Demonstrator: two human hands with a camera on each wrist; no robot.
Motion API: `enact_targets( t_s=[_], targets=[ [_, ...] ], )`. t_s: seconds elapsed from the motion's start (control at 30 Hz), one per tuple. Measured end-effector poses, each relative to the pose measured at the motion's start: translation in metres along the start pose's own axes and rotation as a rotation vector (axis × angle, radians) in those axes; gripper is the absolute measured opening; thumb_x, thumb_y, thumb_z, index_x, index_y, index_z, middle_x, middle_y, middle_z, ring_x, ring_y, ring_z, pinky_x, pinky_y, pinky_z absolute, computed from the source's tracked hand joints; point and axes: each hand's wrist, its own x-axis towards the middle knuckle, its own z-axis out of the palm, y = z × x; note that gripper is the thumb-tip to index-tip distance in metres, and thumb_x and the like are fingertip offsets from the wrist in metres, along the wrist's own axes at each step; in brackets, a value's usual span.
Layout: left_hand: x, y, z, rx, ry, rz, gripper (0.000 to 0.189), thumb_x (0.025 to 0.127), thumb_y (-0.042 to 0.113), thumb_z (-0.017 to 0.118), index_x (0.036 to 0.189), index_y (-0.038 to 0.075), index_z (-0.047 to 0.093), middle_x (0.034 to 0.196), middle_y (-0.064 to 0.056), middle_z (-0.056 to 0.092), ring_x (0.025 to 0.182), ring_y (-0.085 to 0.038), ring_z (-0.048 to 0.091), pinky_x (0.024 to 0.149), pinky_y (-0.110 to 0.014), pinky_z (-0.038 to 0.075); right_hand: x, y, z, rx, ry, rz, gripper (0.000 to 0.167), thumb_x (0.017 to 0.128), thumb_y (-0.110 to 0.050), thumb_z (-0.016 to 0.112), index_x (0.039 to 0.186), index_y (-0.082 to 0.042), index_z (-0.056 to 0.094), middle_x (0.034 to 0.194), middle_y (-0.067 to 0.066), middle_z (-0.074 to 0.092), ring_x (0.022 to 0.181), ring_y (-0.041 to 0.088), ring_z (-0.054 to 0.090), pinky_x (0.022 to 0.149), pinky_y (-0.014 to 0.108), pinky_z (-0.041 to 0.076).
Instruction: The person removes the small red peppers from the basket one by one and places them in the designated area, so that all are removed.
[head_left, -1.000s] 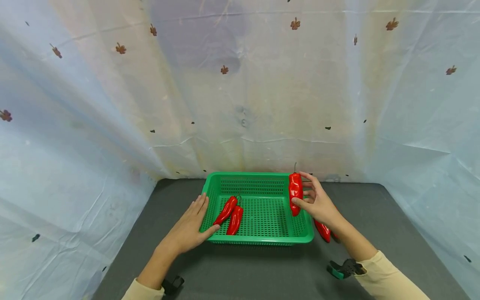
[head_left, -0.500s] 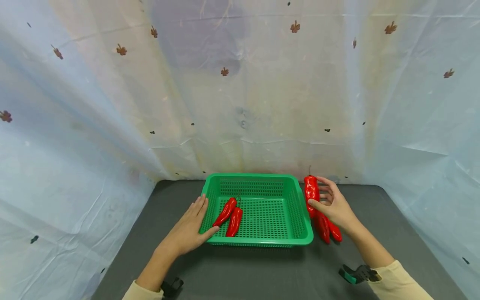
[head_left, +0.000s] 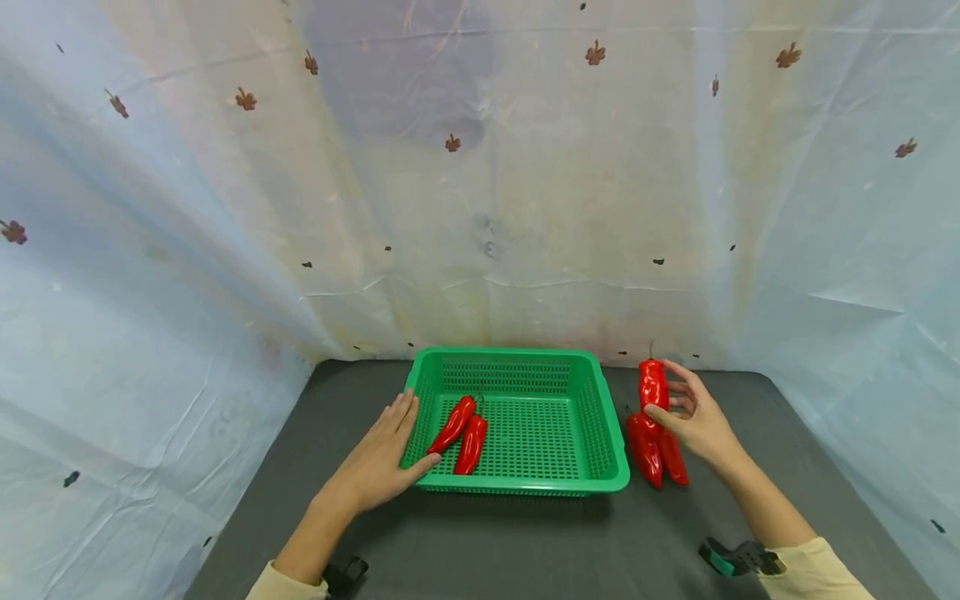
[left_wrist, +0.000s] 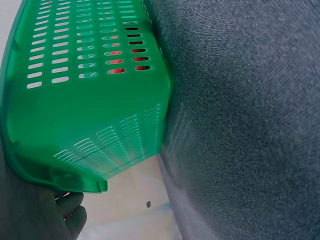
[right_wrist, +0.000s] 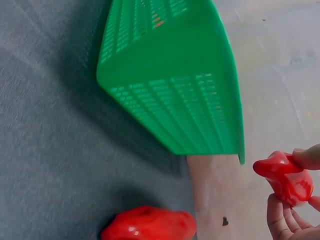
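Note:
In the head view my right hand (head_left: 699,421) pinches a red pepper (head_left: 653,385) between thumb and fingers, stem upward, right of the green basket (head_left: 525,483). The right wrist view shows that held pepper (right_wrist: 290,182) end-on, lifted clear of the table. Beneath it lie a red pepper (head_left: 645,454) and another red pepper (head_left: 673,458), side by side. My left hand (head_left: 375,458) rests with straight fingers along the basket's left rim, thumb near the front-left corner. Inside the basket, toward the left, lie a red pepper (head_left: 453,423) and a second red pepper (head_left: 470,446).
A dark grey table (head_left: 495,542) carries everything. Pale plastic sheeting (head_left: 525,208) printed with small leaves hangs behind and at both sides. Each wrist wears a black camera strap, such as the right strap (head_left: 738,557).
My right hand has carried the pepper rightward from over the basket's right rim to above the peppers on the table. The left hand and basket have stayed in place.

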Motion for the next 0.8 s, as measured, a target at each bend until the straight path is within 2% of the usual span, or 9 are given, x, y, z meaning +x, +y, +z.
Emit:
enact_targets(
  t_s=[0.23, 0.3, 0.37, 0.47, 0.57, 0.7, 0.8],
  targets=[
    [0.001, 0.000, 0.000, 0.016, 0.000, -0.002, 0.104, 0.103, 0.072, 0.054, 0.171, 0.001, 0.018, 0.180, -0.014, 0.006, 0.166, -0.035, 0.010, 0.133, -0.055, 0.018, -0.002, 0.016, -0.008, -0.032, 0.012, 0.039, 0.085, 0.104, -0.016, 0.075, 0.170, -0.003, 0.023, 0.151, 0.034, 0.046, 0.101, -0.007, 0.055, 0.079, 0.015, 0.058],
    [0.001, 0.000, 0.000, 0.009, -0.004, -0.004, 0.103, 0.104, 0.069, 0.056, 0.171, 0.001, 0.018, 0.180, -0.014, 0.006, 0.166, -0.035, 0.009, 0.133, -0.055, 0.017, -0.002, 0.021, -0.011, -0.041, 0.011, 0.049, 0.085, 0.104, -0.016, 0.075, 0.169, -0.002, 0.023, 0.151, 0.035, 0.045, 0.101, -0.005, 0.056, 0.079, 0.016, 0.058],
    [0.001, 0.001, -0.001, 0.007, -0.008, -0.007, 0.103, 0.104, 0.068, 0.057, 0.171, 0.001, 0.017, 0.180, -0.014, 0.006, 0.166, -0.034, 0.008, 0.133, -0.055, 0.017, -0.003, 0.027, -0.013, -0.050, 0.004, 0.069, 0.086, 0.104, -0.017, 0.074, 0.169, -0.001, 0.021, 0.152, 0.035, 0.044, 0.106, 0.004, 0.059, 0.078, 0.017, 0.058],
    [0.000, 0.000, -0.001, 0.005, -0.009, -0.006, 0.103, 0.104, 0.069, 0.056, 0.171, 0.001, 0.017, 0.180, -0.014, 0.005, 0.166, -0.034, 0.007, 0.133, -0.055, 0.017, -0.004, 0.036, -0.018, -0.071, -0.008, 0.105, 0.086, 0.105, -0.018, 0.073, 0.169, 0.001, 0.019, 0.153, 0.038, 0.041, 0.114, 0.028, 0.063, 0.077, 0.020, 0.059],
    [0.000, 0.000, -0.001, 0.013, -0.002, -0.001, 0.104, 0.103, 0.072, 0.054, 0.171, 0.001, 0.017, 0.180, -0.014, 0.006, 0.166, -0.035, 0.009, 0.133, -0.055, 0.017, -0.004, 0.045, -0.022, -0.094, -0.022, 0.140, 0.086, 0.105, -0.018, 0.072, 0.168, 0.003, 0.017, 0.153, 0.040, 0.039, 0.122, 0.051, 0.058, 0.078, 0.029, 0.061],
    [-0.001, 0.000, 0.000, 0.015, -0.007, -0.005, 0.105, 0.103, 0.073, 0.052, 0.171, 0.002, 0.017, 0.180, -0.014, 0.005, 0.166, -0.034, 0.008, 0.133, -0.055, 0.017, -0.006, 0.056, -0.027, -0.130, -0.043, 0.166, 0.086, 0.105, -0.019, 0.072, 0.167, 0.005, 0.018, 0.152, 0.044, 0.039, 0.126, 0.059, 0.055, 0.086, 0.052, 0.063],
    [-0.001, -0.001, 0.001, 0.016, -0.014, -0.011, 0.105, 0.103, 0.075, 0.051, 0.171, 0.002, 0.016, 0.181, -0.014, 0.004, 0.167, -0.033, 0.007, 0.133, -0.055, 0.016, -0.008, 0.064, -0.030, -0.151, -0.054, 0.178, 0.086, 0.105, -0.020, 0.072, 0.166, 0.006, 0.019, 0.151, 0.045, 0.039, 0.125, 0.061, 0.055, 0.089, 0.061, 0.061]
  ],
)
